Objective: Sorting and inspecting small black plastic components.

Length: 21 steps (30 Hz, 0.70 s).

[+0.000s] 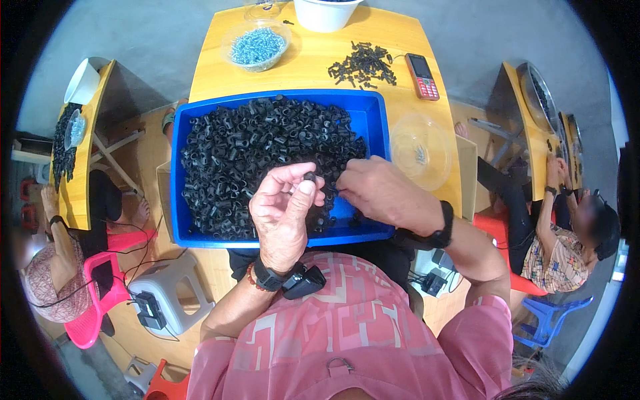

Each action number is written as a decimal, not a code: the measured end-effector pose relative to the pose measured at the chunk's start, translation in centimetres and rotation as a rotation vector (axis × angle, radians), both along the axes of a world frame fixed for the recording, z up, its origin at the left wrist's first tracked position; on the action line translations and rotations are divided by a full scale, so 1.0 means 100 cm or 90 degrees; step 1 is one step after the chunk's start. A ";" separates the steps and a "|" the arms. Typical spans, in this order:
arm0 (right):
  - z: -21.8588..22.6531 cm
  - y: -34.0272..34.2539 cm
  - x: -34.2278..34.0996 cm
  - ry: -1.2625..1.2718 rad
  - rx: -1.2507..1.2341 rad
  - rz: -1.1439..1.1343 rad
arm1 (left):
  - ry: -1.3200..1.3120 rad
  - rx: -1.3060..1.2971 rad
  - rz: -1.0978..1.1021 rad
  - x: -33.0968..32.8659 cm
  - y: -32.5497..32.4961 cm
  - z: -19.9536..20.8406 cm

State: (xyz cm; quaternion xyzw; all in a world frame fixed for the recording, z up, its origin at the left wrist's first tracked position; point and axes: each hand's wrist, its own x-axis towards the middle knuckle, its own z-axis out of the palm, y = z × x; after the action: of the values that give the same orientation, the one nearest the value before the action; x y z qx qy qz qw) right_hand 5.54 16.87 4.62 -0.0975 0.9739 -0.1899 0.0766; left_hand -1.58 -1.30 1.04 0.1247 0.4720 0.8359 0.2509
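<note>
A blue rectangular tray in front of me holds a heap of small black plastic parts, many of them ring-shaped. Over the near part of the heap, my left hand is closed, palm side up, pinching a small black plastic part between thumb and fingertips. My right hand hangs at the tray's right side, back of the hand up, with curled fingers reaching the heap's right edge. Its fingertips are partly hidden, and what they grip I cannot make out.
Beyond the tray, the yellow table bears a bowl of bluish screws, a pile of black pieces, a mobile phone and a white tub. A clear plastic bowl stands right. People work at both side tables.
</note>
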 end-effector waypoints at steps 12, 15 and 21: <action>0.006 -0.011 0.000 0.082 -0.689 -0.302 | 0.022 -0.034 -0.102 0.000 0.002 -0.005; 0.006 -0.007 -0.001 0.121 -0.606 -0.272 | 0.029 -0.056 -0.098 -0.001 0.003 -0.003; 0.010 -0.008 0.001 0.213 -0.441 -0.214 | 0.029 -0.088 -0.092 0.001 0.004 -0.002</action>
State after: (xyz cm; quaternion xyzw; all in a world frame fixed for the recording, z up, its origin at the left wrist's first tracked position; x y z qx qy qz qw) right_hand 5.67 16.05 5.58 0.0133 0.8541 -0.4973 -0.1519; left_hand -1.52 -0.88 0.86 0.1593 0.5242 0.7780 0.3077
